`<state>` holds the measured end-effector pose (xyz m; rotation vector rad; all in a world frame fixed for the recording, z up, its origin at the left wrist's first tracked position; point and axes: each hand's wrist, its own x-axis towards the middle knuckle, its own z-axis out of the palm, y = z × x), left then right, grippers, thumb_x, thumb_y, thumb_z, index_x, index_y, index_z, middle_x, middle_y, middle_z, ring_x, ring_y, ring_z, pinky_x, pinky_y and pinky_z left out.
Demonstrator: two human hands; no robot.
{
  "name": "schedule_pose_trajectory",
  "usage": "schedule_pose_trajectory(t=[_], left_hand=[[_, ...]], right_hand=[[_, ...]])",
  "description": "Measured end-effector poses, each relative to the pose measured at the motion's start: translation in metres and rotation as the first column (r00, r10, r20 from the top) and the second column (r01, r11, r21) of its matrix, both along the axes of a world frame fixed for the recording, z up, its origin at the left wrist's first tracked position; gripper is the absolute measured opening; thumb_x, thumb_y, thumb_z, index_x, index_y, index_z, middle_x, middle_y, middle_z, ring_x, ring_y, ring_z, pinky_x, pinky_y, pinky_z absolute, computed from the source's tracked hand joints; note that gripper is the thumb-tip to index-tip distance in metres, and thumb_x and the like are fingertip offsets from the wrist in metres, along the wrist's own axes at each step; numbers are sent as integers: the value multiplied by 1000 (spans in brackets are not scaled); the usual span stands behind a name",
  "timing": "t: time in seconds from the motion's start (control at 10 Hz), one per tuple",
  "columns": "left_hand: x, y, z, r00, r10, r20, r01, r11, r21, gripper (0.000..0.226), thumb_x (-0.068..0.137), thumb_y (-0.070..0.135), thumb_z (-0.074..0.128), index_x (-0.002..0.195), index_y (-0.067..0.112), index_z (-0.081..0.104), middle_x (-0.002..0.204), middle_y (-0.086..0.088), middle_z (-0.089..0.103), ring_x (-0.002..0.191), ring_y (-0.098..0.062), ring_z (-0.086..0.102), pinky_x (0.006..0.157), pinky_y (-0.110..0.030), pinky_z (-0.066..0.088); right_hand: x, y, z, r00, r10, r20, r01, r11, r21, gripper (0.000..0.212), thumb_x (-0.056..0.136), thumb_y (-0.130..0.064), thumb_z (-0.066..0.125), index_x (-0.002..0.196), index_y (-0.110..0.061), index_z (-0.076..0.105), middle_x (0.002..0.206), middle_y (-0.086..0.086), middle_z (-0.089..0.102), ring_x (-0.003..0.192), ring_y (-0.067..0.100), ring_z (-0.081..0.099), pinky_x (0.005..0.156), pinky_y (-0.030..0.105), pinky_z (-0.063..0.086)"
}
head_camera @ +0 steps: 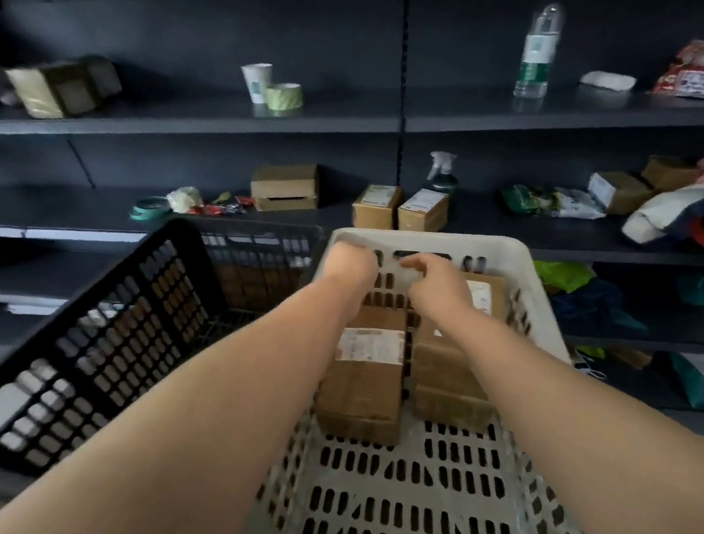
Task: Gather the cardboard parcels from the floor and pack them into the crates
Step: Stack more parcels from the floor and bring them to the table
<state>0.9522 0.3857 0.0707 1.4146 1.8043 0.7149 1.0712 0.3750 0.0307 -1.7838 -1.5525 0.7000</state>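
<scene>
Reaching both arms to far wall of white crate (432, 238): left hand (353, 262) curled over rim, right hand (438, 283) curled beside it, grip I cannot tell. Parcels (365, 382) lie inside crate under my wrists, long axes pointing away from me

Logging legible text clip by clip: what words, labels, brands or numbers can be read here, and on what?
No text is readable in this picture.
Label on the parcel in the white crate: print blurred.
Label on the bottle: blurred.
Labels on the shelf boxes: too small.
Print on the red packet: blurred.
</scene>
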Motion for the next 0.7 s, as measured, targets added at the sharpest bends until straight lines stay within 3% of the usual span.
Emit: schedule_pose_trajectory(t=[0.1, 0.2, 0.3, 0.4, 0.5, 0.6, 0.7], left_hand=[[-55, -18, 20, 997, 69, -34, -67, 996, 66, 35, 99, 14, 50, 133, 5, 54, 135, -10, 56, 127, -27, 52, 94, -31, 46], [-128, -33, 20, 969, 132, -209, -112, 988, 107, 43, 97, 19, 57, 139, 10, 51, 146, -7, 49, 131, -21, 49, 95, -24, 47], [-212, -79, 26, 824, 397, 404, -468, 879, 90, 39, 100, 12, 45, 138, 7, 51, 139, -13, 56, 98, -17, 55, 64, -19, 50], [-295, -126, 20, 753, 466, 464, -585, 797, 149, 37, 98, 4, 43, 133, 3, 56, 134, -18, 59, 99, -27, 61, 67, -25, 51], [-381, -176, 16, 714, 543, 443, -657, 738, 154, 37, 95, 0, 45, 129, 3, 59, 130, -19, 62, 102, -29, 63, 83, -37, 54], [-458, -230, 5, 696, 574, 430, -674, 730, 116, 38, 94, 0, 47, 130, 5, 60, 111, -12, 64, 80, -18, 59, 65, -31, 52], [-522, -294, -7, 680, 616, 397, -680, 733, 26, 38, 96, 6, 48, 132, 4, 57, 108, -6, 58, 89, -20, 58, 59, -28, 49]], right_hand=[[-57, -4, 14, 996, 94, 12, -94, 995, 33, 44, 89, -2, 50, 125, -26, 61, 132, 2, 59, 117, 23, 56, 97, 39, 49], [-127, -15, 27, 970, 243, 10, -243, 967, 70, 42, 89, -2, 50, 124, -23, 61, 131, 1, 60, 120, 22, 55, 101, 34, 45], [-205, -39, 39, 939, 343, 32, -345, 934, 94, 42, 88, -5, 51, 123, -24, 63, 131, 1, 61, 122, 21, 55, 99, 32, 47], [-287, -76, 45, 894, 446, 46, -449, 889, 93, 42, 88, -5, 51, 125, -23, 63, 130, 1, 61, 123, 21, 54, 100, 34, 46], [-369, -118, 40, 849, 525, 58, -528, 846, 76, 40, 88, -5, 49, 121, -23, 64, 128, 0, 61, 121, 19, 54, 98, 30, 45], [-444, -161, 31, 794, 605, 67, -608, 793, 41, 39, 90, -4, 47, 121, -21, 63, 127, 0, 61, 118, 20, 54, 93, 31, 48], [-511, -197, 16, 738, 670, 79, -671, 741, -9, 39, 91, -3, 44, 120, -21, 64, 124, 1, 61, 114, 22, 55, 84, 31, 47]])
